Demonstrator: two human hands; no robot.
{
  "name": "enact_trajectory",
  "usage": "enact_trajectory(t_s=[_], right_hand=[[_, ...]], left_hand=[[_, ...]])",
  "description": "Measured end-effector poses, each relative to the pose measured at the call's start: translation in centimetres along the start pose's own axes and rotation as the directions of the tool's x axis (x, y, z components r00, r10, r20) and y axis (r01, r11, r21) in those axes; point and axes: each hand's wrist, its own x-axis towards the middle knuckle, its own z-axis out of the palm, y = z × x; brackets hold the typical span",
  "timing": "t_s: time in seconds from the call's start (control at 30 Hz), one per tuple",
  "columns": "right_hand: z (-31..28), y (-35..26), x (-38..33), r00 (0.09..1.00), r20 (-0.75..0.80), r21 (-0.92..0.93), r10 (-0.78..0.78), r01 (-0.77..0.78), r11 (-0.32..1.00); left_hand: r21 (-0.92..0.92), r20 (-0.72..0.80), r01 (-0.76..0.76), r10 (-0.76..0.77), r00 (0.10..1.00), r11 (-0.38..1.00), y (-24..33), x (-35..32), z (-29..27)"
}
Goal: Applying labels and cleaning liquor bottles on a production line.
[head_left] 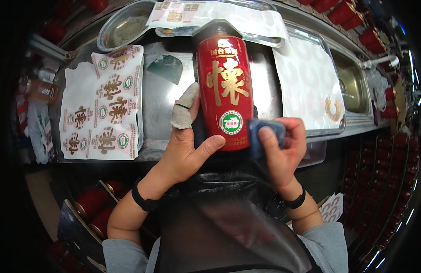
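Note:
A glossy red bottle [226, 91] with gold characters and a round green-and-white emblem stands out in the middle, its dark faceted end [217, 28] pointing away from me. My left hand [185, 145] steadies its left side, thumb pressed on the front near the lower end. A worn pale wrap covers one finger of that hand. Pinched between thumb and fingers of my right hand [283, 150] is a dark blue flat pad [260, 135], slightly blurred. It is beside the bottle's lower right edge; whether it touches cannot be made out.
Left, a tray bears a decal sheet [101, 107] with gold characters and green emblems. A green translucent piece [167, 68] lies on the metal table [167, 98]. Behind are a metal bowl [126, 27] and another sheet [247, 18]. Right are a pale sheet [306, 82] and a sink [356, 91].

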Motion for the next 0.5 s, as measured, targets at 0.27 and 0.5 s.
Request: enact_trajectory(t_s=[0.27,0.5], right_hand=[[-1.8,1.6,-1.0,0.981,0.123,-0.002,-0.149,0.151,0.989],[-1.4,1.3,1.4,0.986,-0.043,-0.006,0.161,-0.162,0.987]], left_hand=[[0.194,0.087,-0.059,0.043,0.995,0.979,-0.2,0.1,-0.4],[0.041,0.000,-0.030,0.030,1.000,0.999,0.0,0.0,0.0]])
